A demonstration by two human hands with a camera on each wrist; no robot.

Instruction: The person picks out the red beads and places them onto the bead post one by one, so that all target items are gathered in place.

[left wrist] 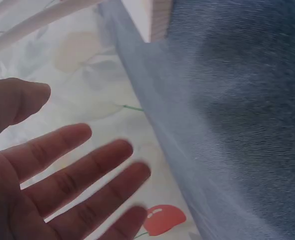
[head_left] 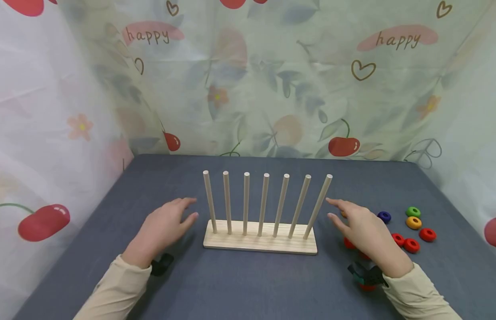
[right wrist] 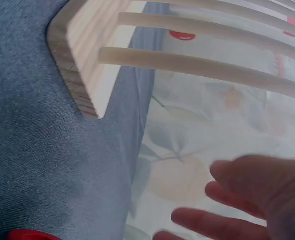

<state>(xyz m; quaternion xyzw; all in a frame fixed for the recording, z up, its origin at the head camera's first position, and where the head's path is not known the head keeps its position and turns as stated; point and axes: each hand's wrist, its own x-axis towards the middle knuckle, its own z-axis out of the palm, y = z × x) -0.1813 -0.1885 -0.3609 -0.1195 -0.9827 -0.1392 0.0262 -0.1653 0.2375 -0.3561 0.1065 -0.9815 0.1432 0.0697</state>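
Presently, 2 loosely outstretched hands [head_left: 162,229] [head_left: 366,229] flank a 7-peg wooden stand [head_left: 260,242], rings [head_left: 427,239] near the right one.

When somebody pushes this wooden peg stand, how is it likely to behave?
Pushed low, the wooden stand would probably slide, because its flat base lies on the table. Pushed high from the front, it may tip, since the pegs rise tall above a narrow base. The pegs look like straight wood, so probably stiff.
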